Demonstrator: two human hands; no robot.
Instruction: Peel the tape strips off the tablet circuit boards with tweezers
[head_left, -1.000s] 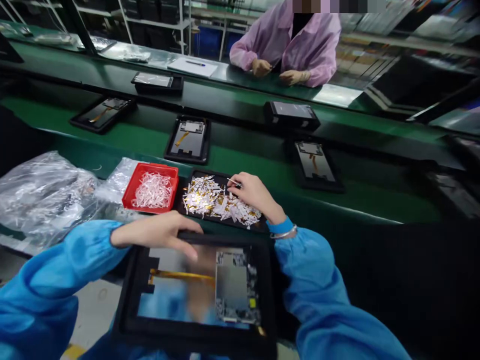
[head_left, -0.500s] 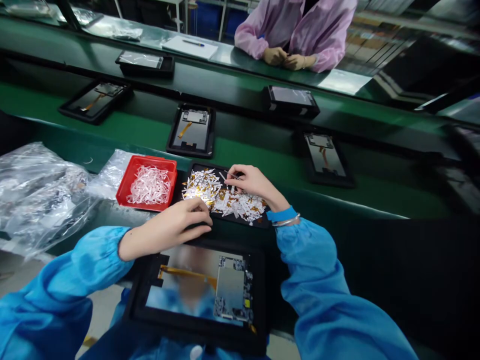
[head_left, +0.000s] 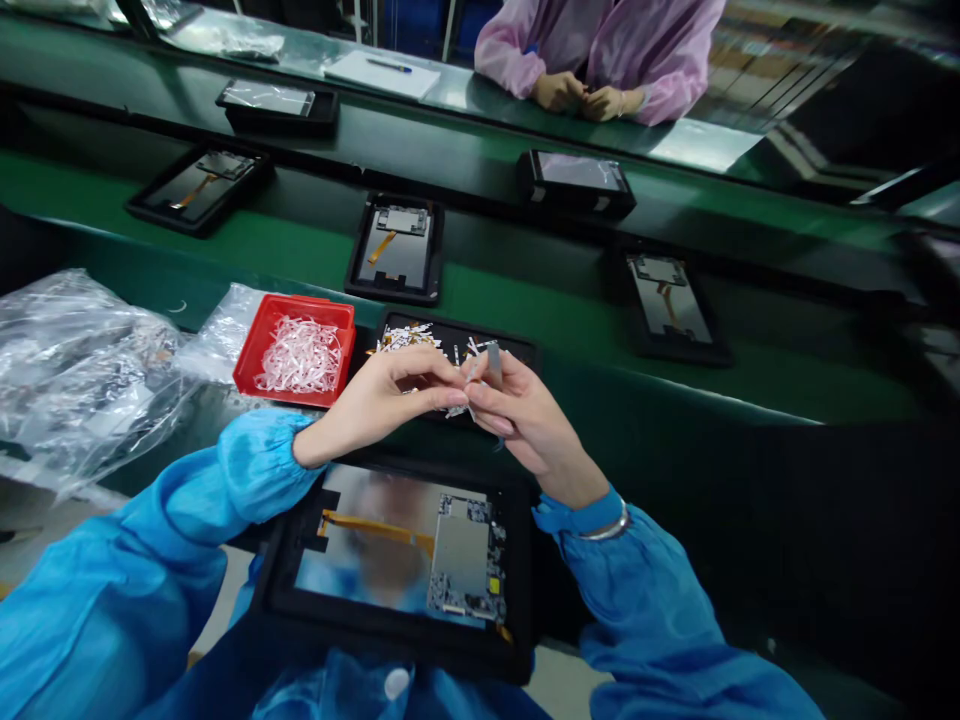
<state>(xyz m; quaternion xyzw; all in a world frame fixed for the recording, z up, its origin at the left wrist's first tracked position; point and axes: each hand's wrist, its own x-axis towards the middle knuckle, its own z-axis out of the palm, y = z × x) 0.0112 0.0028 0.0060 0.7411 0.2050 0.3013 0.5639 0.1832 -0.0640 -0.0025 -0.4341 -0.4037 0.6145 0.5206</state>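
Note:
My left hand and my right hand meet fingertip to fingertip above the black tray. Between the pinched fingers is a small white strip, partly hidden. My right hand also grips metal tweezers, their grey end sticking up past the fingers. Behind my hands, a pile of white and gold strips lies in the tray. Close to my body, an opened tablet sits in a black holder, showing its circuit board and an orange ribbon cable.
A red bin of thin clear-white strips stands left of the tray, beside clear plastic bags. Across the green line are more open tablets in black holders. Opposite sits a person in a pink sleeve, hands together.
My right hand has lifted from the strip pile with the tweezers and turned toward me. My left hand has moved up and right to meet it, and its fingers have closed at the small strip.

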